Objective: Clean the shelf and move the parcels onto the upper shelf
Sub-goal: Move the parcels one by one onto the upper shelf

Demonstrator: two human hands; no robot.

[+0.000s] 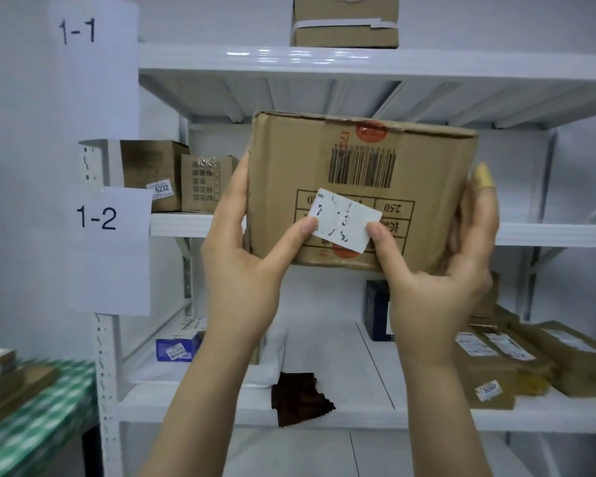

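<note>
Left hand (241, 270), right hand (437, 290) grip box (358, 160); brown cloth (300, 397) on shelf (186, 407) below.

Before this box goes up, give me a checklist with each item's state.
1. Grip: left hand and right hand both hold the box by its sides: ok.
2. Stuck-down label: cannot tell; both thumbs touch it and it sits askew.
3. Upright box: not ok; its print reads upside down.
4. Room on top shelf: ok; bare space left of the parcel there.
5. Stray cloth: ok; it lies on the lower shelf, below the box.
</note>
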